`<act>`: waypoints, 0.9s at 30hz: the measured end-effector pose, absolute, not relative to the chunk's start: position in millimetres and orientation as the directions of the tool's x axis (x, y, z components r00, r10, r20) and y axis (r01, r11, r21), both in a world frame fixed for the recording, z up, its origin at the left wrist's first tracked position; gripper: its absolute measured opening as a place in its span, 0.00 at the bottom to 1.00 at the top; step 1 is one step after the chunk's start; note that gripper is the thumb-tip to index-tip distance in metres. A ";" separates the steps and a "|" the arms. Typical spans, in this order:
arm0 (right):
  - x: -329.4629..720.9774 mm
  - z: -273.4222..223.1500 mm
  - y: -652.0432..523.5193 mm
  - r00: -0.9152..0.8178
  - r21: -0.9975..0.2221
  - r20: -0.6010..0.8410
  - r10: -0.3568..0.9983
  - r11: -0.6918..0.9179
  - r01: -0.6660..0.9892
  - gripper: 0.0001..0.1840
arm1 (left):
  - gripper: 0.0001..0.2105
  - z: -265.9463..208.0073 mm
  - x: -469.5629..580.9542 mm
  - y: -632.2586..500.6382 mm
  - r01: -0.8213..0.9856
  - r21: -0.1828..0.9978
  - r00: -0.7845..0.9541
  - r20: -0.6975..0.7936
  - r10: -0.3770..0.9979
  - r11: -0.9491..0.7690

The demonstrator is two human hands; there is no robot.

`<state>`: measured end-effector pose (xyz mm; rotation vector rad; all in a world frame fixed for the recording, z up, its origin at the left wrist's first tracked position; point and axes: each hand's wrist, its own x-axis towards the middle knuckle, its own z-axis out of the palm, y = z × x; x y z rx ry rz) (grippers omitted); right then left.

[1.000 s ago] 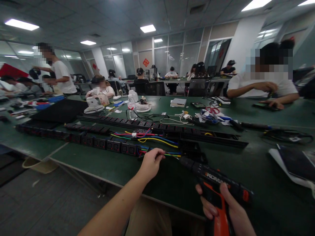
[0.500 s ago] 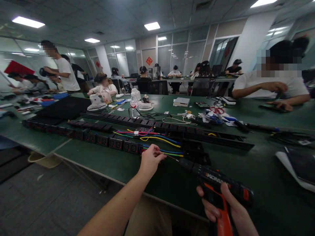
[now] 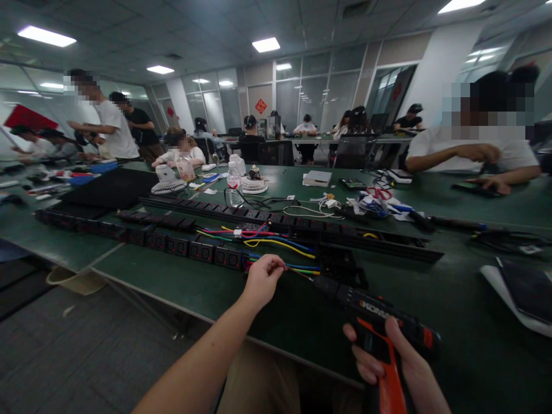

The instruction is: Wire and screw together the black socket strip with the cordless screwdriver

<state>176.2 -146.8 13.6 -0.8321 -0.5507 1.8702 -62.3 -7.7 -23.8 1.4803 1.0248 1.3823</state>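
Note:
My right hand is wrapped round the orange handle of a black and orange cordless drill, which points left. A thin long bit sticks out of its chuck. The fingers of my left hand are pinched together at the far end of that bit; whatever lies between the fingertips is too small to make out. Just beyond my left hand runs a black row of power sockets, with blue, green and yellow wires leading from its end to a black part.
Behind lies a longer black power strip housing. Farther back stand a water bottle and white fan parts. Red-handled scissors lie among clutter on the right. A co-worker sits across the green table.
The view has shifted slightly. My left fingers have closed up more and stay at the bit's end. My right hand still holds the drill in nearly the same place.

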 end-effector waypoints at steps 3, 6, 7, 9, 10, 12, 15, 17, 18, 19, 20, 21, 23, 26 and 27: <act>176.9 12.6 -146.7 -0.267 -0.703 -0.306 0.914 -0.406 -0.584 0.28 | 0.06 -22.9 -62.3 -7.2 -0.003 0.964 0.067 0.264 0.962 -0.265; 177.5 11.4 -146.7 -0.262 -0.716 -0.303 0.916 -0.400 -0.572 0.28 | 0.06 -22.0 -61.4 -7.5 -0.036 0.970 0.080 0.243 0.967 -0.241; 177.6 11.4 -146.8 -0.264 -0.718 -0.302 0.916 -0.401 -0.570 0.28 | 0.06 -21.8 -61.1 -7.6 -0.047 0.970 0.085 0.240 0.967 -0.237; 177.4 12.2 -147.0 -0.271 -0.715 -0.303 0.914 -0.406 -0.569 0.28 | 0.05 -21.4 -60.8 -8.0 -0.055 0.969 0.089 0.243 0.966 -0.239; 177.2 12.9 -147.2 -0.274 -0.713 -0.305 0.912 -0.410 -0.569 0.28 | 0.05 -21.2 -60.8 -8.2 -0.049 0.968 0.089 0.248 0.965 -0.245; 176.7 14.3 -147.5 -0.272 -0.711 -0.309 0.911 -0.412 -0.570 0.28 | 0.06 -20.8 -61.2 -8.4 -0.027 0.966 0.090 0.258 0.962 -0.256; 176.4 15.1 -147.6 -0.269 -0.710 -0.312 0.911 -0.412 -0.572 0.27 | 0.06 -21.0 -62.0 -8.2 -0.001 0.962 0.092 0.273 0.958 -0.274; 176.7 14.9 -147.5 -0.273 -0.703 -0.309 0.911 -0.412 -0.579 0.28 | 0.06 -22.1 -62.6 -7.6 0.015 0.957 0.091 0.287 0.954 -0.289; 176.7 14.7 -147.3 -0.276 -0.699 -0.308 0.910 -0.414 -0.583 0.28 | 0.07 -22.9 -62.8 -7.2 0.025 0.954 0.088 0.294 0.952 -0.297; 176.8 14.6 -147.2 -0.278 -0.695 -0.308 0.910 -0.415 -0.587 0.28 | 0.07 -23.8 -63.1 -6.9 0.034 0.952 0.086 0.300 0.950 -0.303; 176.7 14.5 -147.1 -0.280 -0.691 -0.309 0.909 -0.417 -0.590 0.28 | 0.07 -24.7 -63.3 -6.7 0.044 0.950 0.083 0.304 0.949 -0.308; 176.5 14.5 -147.1 -0.283 -0.686 -0.310 0.908 -0.419 -0.594 0.28 | 0.07 -25.4 -63.5 -6.5 0.052 0.950 0.081 0.305 0.949 -0.309; 176.2 14.7 -147.0 -0.287 -0.679 -0.309 0.907 -0.422 -0.601 0.28 | 0.08 -26.1 -64.0 -6.6 0.065 0.950 0.084 0.299 0.950 -0.305; 176.0 14.7 -147.0 -0.277 -0.683 -0.305 0.911 -0.412 -0.603 0.27 | 0.08 -25.6 -64.2 -7.1 0.089 0.949 0.082 0.296 0.952 -0.303; 176.1 14.7 -147.1 -0.272 -0.688 -0.305 0.913 -0.409 -0.599 0.27 | 0.08 -25.1 -64.0 -7.3 0.098 0.948 0.081 0.296 0.952 -0.303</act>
